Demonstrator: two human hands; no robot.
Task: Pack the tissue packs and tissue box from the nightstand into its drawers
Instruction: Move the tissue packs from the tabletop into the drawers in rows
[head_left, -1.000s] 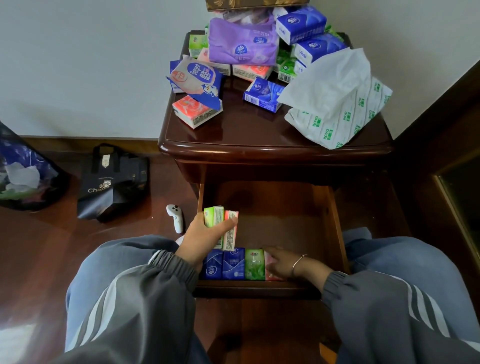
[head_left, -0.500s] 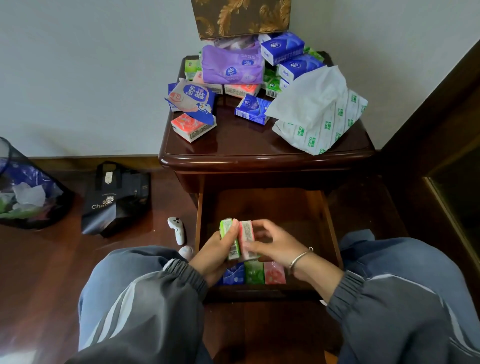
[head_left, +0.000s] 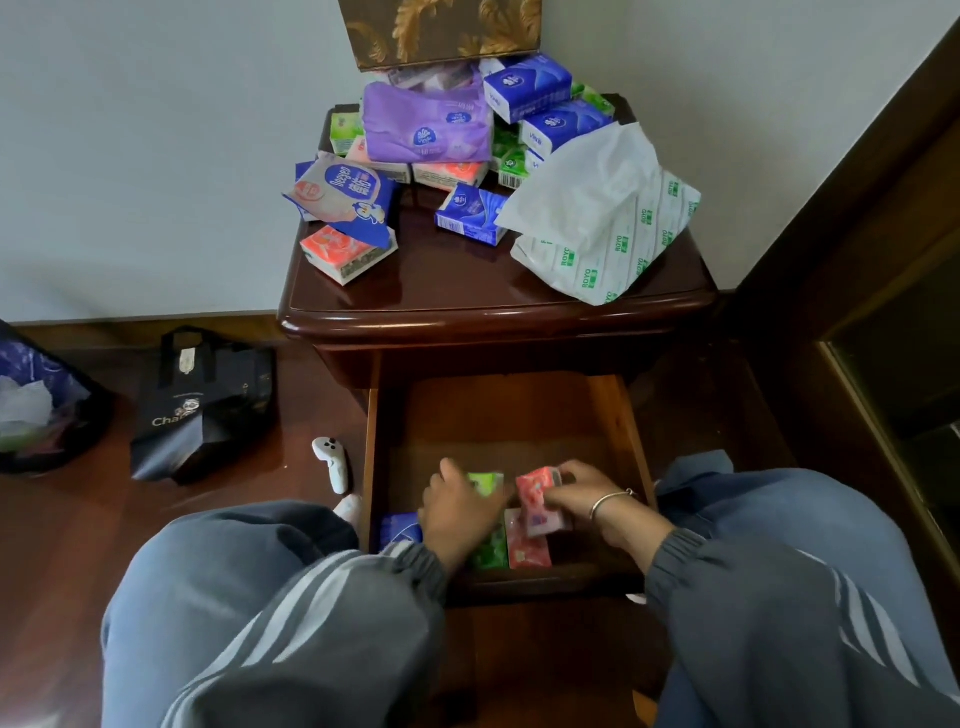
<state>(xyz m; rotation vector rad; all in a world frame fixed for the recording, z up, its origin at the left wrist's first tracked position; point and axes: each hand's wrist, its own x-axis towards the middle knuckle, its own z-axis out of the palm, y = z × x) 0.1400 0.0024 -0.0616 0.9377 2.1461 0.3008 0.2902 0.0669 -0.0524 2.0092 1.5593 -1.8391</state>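
Half a second ago both hands held the green and red pocket packs together above the drawer; now they have parted and dropped lower. Inside the open wooden drawer (head_left: 618, 415), the left hand (head_left: 460, 506) is curled around a small bright-green tissue pack (head_left: 485, 479), most of it hidden behind the knuckles. The right hand (head_left: 584, 493), a silver bangle at its wrist, pinches a small red-and-pink patterned tissue pack (head_left: 540, 499) held tilted, just beside the green one. Below them, a row of pocket packs stands along the drawer's front edge: a dark-blue pack (head_left: 401, 530) at the left, a green pack (head_left: 491, 553), and a red pack (head_left: 530, 553), side by side.

On the glossy dark-brown nightstand top (head_left: 457, 291) the pile remains: a soft purple tissue pack (head_left: 428, 127), blue rectangular packs (head_left: 527, 85), a white soft pack with green print (head_left: 613, 234) with a tissue sticking up, and a brown box with gold leaves (head_left: 441, 31) at the back.
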